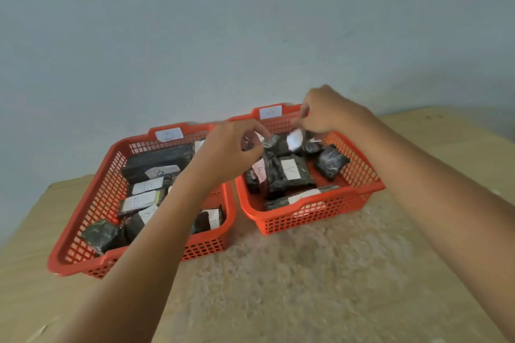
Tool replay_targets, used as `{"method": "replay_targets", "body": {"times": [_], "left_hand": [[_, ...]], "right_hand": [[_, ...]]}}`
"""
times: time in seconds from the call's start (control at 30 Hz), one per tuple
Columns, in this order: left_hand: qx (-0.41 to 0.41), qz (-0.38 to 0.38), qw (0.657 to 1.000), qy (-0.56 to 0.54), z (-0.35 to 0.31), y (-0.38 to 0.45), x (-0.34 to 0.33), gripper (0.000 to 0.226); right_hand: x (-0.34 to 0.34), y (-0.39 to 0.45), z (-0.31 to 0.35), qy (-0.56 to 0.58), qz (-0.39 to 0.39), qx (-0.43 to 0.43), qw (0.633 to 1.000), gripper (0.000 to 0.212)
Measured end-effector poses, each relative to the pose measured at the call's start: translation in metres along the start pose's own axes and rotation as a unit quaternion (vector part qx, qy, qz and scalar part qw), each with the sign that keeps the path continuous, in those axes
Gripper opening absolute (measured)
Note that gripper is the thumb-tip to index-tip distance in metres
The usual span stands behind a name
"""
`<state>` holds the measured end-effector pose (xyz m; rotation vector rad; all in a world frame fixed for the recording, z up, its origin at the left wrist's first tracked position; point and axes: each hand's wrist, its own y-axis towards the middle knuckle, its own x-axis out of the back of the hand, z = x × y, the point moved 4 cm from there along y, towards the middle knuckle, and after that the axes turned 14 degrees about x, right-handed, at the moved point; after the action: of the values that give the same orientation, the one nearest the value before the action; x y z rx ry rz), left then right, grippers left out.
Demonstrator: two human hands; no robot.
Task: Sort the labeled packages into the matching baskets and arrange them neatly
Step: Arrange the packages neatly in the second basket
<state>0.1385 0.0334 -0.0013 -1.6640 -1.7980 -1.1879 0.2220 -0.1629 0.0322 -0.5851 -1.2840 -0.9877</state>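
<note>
Both hands busy over the right basket [359, 175]

Left hand [231, 147] and right hand [326, 114] each pinch an end of one black package [281, 142], lifted above the others; left basket [111, 164] sits just beside.

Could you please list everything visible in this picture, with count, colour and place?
Baskets: two, orange-red plastic mesh, side by side on the table; left basket, right basket.
Basket labels: two, white, one on each far rim; left, right.
Packages: many, exact count unclear, black wrap with white labels, inside both baskets; for example one in the right basket.
Mat: one, cream and fluffy, under the baskets' near edges.
Table: one, light wood.
Wall: grey-blue, behind.
Left hand: over the gap between the baskets, fingers curled.
Right hand: above the right basket, pinching a small package.
</note>
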Motion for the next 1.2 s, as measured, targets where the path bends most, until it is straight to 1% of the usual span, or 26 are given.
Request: {"method": "replay_targets", "body": {"times": [0.03,0.1,0.2,0.27,0.3,0.37,0.43,0.5,0.53,0.57,0.6,0.63,0.67,0.7,0.77,0.9,0.97,1.03,1.1,1.2], "left_hand": [[-0.002,0.007,1.000,0.009,-0.004,0.000,-0.003,0.023],[0.002,0.009,1.000,0.026,-0.003,-0.002,0.000,0.024],[0.033,-0.024,0.998,0.040,0.022,-0.015,0.021,0.024],[0.085,-0.034,0.994,0.051,0.048,-0.030,0.040,0.023],[0.116,-0.029,0.991,0.061,0.062,-0.040,0.050,0.022],[0.162,-0.007,0.982,0.093,0.089,-0.062,0.069,0.018],[0.204,0.049,0.969,0.133,0.112,-0.086,0.078,0.015],[0.246,0.104,0.950,0.164,0.129,-0.111,0.075,0.031],[0.263,0.117,0.946,0.152,0.134,-0.122,0.072,0.038],[0.277,0.111,0.949,0.107,0.136,-0.129,0.069,0.041],[0.288,0.080,0.953,0.049,0.137,-0.134,0.068,0.039],[0.292,0.035,0.956,0.005,0.138,-0.136,0.070,0.035],[0.293,-0.007,0.956,-0.013,0.137,-0.137,0.072,0.030],[0.294,-0.029,0.955,-0.019,0.137,-0.137,0.074,0.025],[0.296,-0.035,0.954,-0.031,0.137,-0.137,0.072,0.017],[0.303,-0.031,0.952,-0.004,0.142,-0.135,0.071,0.018],[0.320,-0.020,0.947,0.007,0.145,-0.133,0.070,0.023],[0.329,-0.014,0.944,0.002,0.147,-0.132,0.068,0.025],[0.331,-0.023,0.943,-0.008,0.148,-0.133,0.068,0.022],[0.327,-0.049,0.944,-0.007,0.149,-0.134,0.070,0.019]], "right_hand": [[-0.007,-0.005,-0.006,0.005,0.009,-0.008,1.000,0.029],[-0.013,-0.008,-0.009,0.005,-0.009,-0.001,1.000,0.031],[-0.016,-0.007,0.011,0.025,-0.034,0.057,0.997,0.020],[-0.020,-0.006,0.036,0.073,-0.030,0.099,0.992,0.007],[-0.023,-0.006,0.051,0.099,-0.022,0.121,0.987,0.004],[-0.035,-0.005,0.088,0.133,0.014,0.177,0.975,0.007],[-0.053,-0.005,0.123,0.138,0.071,0.224,0.962,0.016],[-0.078,-0.006,0.153,0.119,0.137,0.251,0.951,0.029],[-0.091,-0.006,0.165,0.094,0.171,0.262,0.945,0.036],[-0.102,-0.004,0.174,0.057,0.203,0.272,0.939,0.042],[-0.112,-0.003,0.182,0.017,0.236,0.277,0.931,0.047],[-0.120,-0.001,0.185,-0.017,0.263,0.273,0.925,0.052],[-0.124,0.000,0.186,-0.041,0.286,0.265,0.920,0.057],[-0.127,0.002,0.185,-0.059,0.302,0.258,0.916,0.060],[-0.131,0.004,0.183,-0.088,0.319,0.252,0.909,0.064],[-0.138,0.005,0.184,-0.116,0.327,0.232,0.909,0.063],[-0.136,0.007,0.185,-0.095,0.323,0.238,0.911,0.055],[-0.125,0.011,0.186,-0.047,0.300,0.251,0.919,0.049],[-0.108,0.020,0.187,-0.026,0.257,0.260,0.930,0.045],[-0.091,0.033,0.191,-0.084,0.204,0.277,0.935,0.039]]}}
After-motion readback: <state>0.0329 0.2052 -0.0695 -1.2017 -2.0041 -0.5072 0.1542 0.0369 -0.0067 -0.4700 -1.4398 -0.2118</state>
